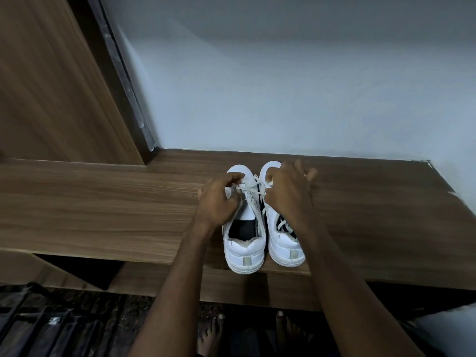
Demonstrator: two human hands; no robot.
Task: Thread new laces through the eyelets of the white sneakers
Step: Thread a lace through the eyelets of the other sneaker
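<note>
Both hands pinch the lace (251,188) over the left sneaker (244,228), left hand (219,199) and right hand (286,194); tug unevenly and you'll drag it out of an eyelet.

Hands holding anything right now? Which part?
Left hand pinches the white lace near the left sneaker's front eyelets. Right hand grips the same lace's other stretch, between the shoes.

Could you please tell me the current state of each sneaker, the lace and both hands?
Left sneaker: upright on the wooden shelf, partly laced.
Right sneaker: upright beside it, laced.
Lace: stretched between the hands.
Left hand: pinches the lace.
Right hand: pinches the lace.
</note>
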